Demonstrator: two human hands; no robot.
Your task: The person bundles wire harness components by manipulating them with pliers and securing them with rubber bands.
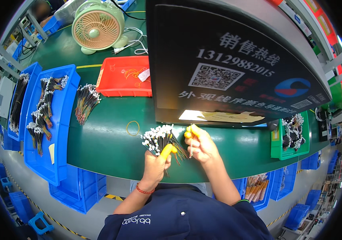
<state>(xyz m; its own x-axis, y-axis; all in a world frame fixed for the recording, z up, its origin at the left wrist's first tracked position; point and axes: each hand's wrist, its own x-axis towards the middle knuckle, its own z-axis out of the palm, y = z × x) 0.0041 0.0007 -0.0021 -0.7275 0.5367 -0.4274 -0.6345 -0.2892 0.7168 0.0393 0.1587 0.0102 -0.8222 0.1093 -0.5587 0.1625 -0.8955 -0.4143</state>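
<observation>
My left hand (155, 166), yellow finger cots on its thumb and fingertip, is closed around a bundle of wire harnesses (161, 140). Their white connectors fan out at the far left of the bunch and dark, thin wires trail to the right. My right hand (203, 148), also in yellow finger cots, is pinched just right of the bundle. Whatever lies between its fingers is too small to make out. A loose yellow rubber band (133, 128) lies on the green table (111, 148) beyond my left hand. Another wire bundle (87, 102) rests farther left.
A large black machine (171, 96) stands right in front of my hands. Blue bins (61, 148) with wire bundles line the left, and a red tray (119, 88) holds rubber bands. A green bin (277, 150) of harnesses sits right. A fan (95, 33) stands far left.
</observation>
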